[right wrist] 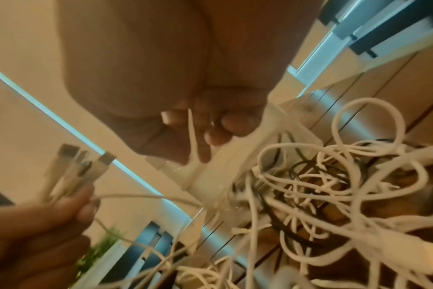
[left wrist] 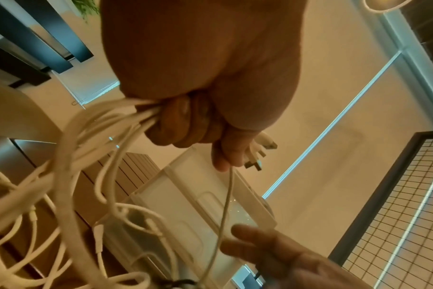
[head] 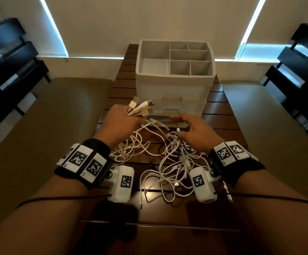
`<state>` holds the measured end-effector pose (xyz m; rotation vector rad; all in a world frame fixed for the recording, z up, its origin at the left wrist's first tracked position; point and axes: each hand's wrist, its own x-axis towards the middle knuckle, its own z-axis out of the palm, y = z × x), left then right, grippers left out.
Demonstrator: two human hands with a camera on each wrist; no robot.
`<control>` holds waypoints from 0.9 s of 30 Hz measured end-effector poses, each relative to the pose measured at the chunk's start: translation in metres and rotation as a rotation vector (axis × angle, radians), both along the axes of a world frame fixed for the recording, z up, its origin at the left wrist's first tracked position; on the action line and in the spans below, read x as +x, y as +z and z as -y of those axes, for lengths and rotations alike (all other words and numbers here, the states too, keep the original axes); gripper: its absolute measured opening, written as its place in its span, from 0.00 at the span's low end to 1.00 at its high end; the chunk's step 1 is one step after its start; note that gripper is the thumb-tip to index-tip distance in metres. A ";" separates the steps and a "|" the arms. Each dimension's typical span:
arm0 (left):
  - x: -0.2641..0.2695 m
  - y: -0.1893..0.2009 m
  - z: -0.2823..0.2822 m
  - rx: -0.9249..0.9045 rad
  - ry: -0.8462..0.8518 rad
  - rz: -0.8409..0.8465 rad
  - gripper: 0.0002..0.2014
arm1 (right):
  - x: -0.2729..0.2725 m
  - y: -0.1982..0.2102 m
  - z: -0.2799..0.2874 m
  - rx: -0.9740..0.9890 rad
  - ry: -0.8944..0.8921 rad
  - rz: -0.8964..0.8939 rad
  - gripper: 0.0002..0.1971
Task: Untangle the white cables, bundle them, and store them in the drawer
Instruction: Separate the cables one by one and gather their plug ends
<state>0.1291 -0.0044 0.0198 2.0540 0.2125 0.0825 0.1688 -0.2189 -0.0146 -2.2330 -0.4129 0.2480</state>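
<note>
My left hand grips a bunch of white cables just below their USB plugs, held up in front of the drawer unit. In the left wrist view the left hand is a closed fist, with the plugs sticking out past it. My right hand pinches the small end of one white cable over the tangle of white cables on the table. In the right wrist view a thin cable runs between my curled fingers. The lowest drawer looks pulled out a little.
The white drawer unit has an open divided tray on top. It stands on a dark slatted wooden table. A black cable lies among the white ones. Dark shelving stands left and right, with floor on both sides of the table.
</note>
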 end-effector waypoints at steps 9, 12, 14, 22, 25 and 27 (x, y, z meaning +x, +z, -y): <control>-0.001 0.016 -0.005 0.048 -0.077 0.036 0.06 | -0.001 -0.011 -0.013 -0.342 0.208 0.181 0.17; -0.001 0.016 -0.002 0.056 -0.112 0.049 0.05 | -0.002 -0.010 -0.026 -0.358 0.285 0.187 0.09; 0.001 0.017 -0.004 0.148 -0.151 0.081 0.06 | 0.003 -0.012 -0.024 -0.334 0.278 0.098 0.05; 0.005 0.012 -0.037 0.722 0.096 0.190 0.06 | 0.020 -0.020 0.009 -0.264 -0.092 0.105 0.07; 0.004 0.007 -0.026 0.778 0.129 0.161 0.07 | 0.017 -0.016 0.003 -0.163 -0.052 0.125 0.04; 0.003 0.001 -0.016 0.729 0.106 0.183 0.06 | 0.012 -0.011 -0.001 -0.106 -0.001 0.136 0.05</control>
